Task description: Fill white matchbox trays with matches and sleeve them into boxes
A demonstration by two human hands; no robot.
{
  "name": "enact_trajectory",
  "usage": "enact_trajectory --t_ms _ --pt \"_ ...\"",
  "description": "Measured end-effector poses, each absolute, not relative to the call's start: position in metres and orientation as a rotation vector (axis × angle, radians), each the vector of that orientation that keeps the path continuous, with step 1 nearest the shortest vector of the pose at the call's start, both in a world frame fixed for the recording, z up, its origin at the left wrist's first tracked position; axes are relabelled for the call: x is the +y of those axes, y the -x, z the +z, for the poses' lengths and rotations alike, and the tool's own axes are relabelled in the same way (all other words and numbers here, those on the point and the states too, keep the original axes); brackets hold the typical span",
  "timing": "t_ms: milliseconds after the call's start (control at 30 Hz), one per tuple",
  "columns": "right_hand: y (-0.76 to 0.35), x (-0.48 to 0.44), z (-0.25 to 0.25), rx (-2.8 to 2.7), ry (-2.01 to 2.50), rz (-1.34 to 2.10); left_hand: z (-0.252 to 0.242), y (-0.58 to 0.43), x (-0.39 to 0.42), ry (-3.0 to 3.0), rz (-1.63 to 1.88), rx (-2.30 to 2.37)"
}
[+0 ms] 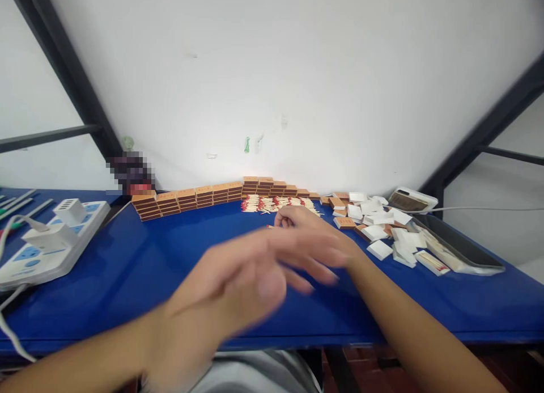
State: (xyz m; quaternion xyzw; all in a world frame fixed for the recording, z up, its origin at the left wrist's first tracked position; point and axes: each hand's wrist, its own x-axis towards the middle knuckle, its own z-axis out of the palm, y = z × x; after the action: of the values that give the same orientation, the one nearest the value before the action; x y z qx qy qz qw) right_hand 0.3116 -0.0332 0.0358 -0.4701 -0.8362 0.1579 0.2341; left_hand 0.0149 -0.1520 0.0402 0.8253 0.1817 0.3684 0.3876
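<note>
My left hand point(255, 274) is raised over the near middle of the table, smeared by motion, fingers stretched out to the right and apart. Nothing shows in it. It partly covers my right forearm. Farther back, my right hand point(293, 216) is low at the front of a pile of red-tipped matches point(255, 203), its fingers curled together. A red-tipped match end point(270, 227) sticks out at those fingertips; how many matches are inside is hidden. Behind the loose matches stand stacked matchboxes point(187, 200) in a row along the wall.
White matchbox trays point(379, 249) and brown sleeves point(344, 223) lie heaped on the right. One tray point(431, 262) holds matches. Beyond them are a dark-topped case point(459, 243) and a phone-like device point(412, 200) with a cable. A power strip point(80, 240) with plugs sits left on the blue table point(127, 274).
</note>
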Motion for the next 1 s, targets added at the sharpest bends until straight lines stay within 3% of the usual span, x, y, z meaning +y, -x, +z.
enact_trajectory --t_ms 100,233,433,633,800,1000 --pt "-0.303 -0.036 0.035 -2.313 1.246 0.424 0.075 -0.039 -0.065 -2.342 0.971 0.732" --pt "-0.285 -0.038 0.027 -2.342 1.234 0.443 0.060 -0.033 -0.008 -2.681 0.708 1.025" --pt "-0.268 -0.041 0.012 -2.436 1.272 0.432 0.028 -0.030 -0.012 -2.738 0.435 0.924" --pt "-0.285 -0.041 0.030 -2.419 1.235 0.407 0.023 -0.033 -0.010 -2.669 0.469 0.870" --pt "-0.356 -0.021 0.047 -2.293 1.671 0.143 0.023 -0.034 -0.012 -2.671 0.455 0.885" --pt "-0.413 -0.002 0.042 -2.171 2.011 0.396 0.021 -0.035 -0.013 -2.724 0.408 0.930"
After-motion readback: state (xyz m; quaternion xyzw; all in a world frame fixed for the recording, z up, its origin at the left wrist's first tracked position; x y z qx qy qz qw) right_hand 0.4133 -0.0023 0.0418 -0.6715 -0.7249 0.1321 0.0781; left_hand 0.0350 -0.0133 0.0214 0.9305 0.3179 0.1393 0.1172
